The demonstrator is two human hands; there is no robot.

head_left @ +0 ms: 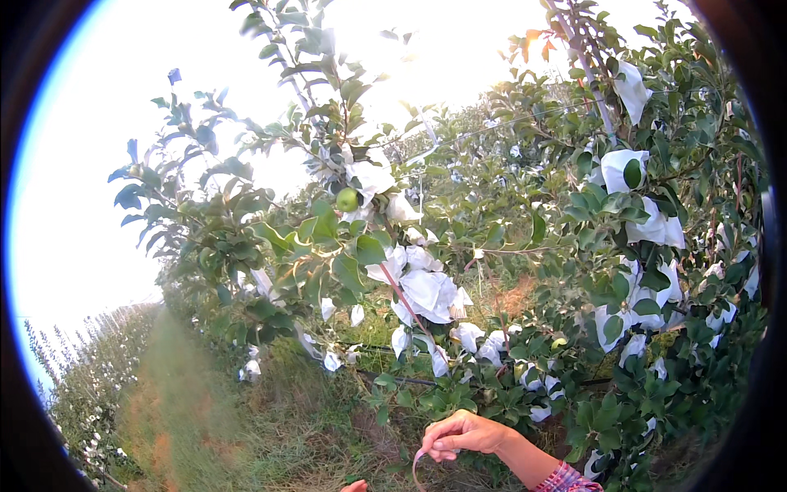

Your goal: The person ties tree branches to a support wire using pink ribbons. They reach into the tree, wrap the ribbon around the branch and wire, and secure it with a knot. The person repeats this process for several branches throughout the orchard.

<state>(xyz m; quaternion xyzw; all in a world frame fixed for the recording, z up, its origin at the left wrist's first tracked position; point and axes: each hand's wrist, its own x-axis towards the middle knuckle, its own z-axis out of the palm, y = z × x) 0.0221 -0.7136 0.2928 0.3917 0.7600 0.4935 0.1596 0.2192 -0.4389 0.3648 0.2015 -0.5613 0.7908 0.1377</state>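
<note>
My right hand comes in from the lower right in a checked pink sleeve. Its thumb and fingers are pinched on a thin, pale, curved strip that hangs down past the lower edge; its exact kind is unclear. Only a bit of my left hand shows at the bottom edge, left of the strip, so what its fingers do is hidden. Beyond my hands stands an apple tree with white bags around its fruit. One green apple hangs uncovered among the leaves.
More white bags hang on the dense branches at the right. A leaning pole rises there. A dark hose runs low across the row. Grass covers the ground, and another tree row stands far left.
</note>
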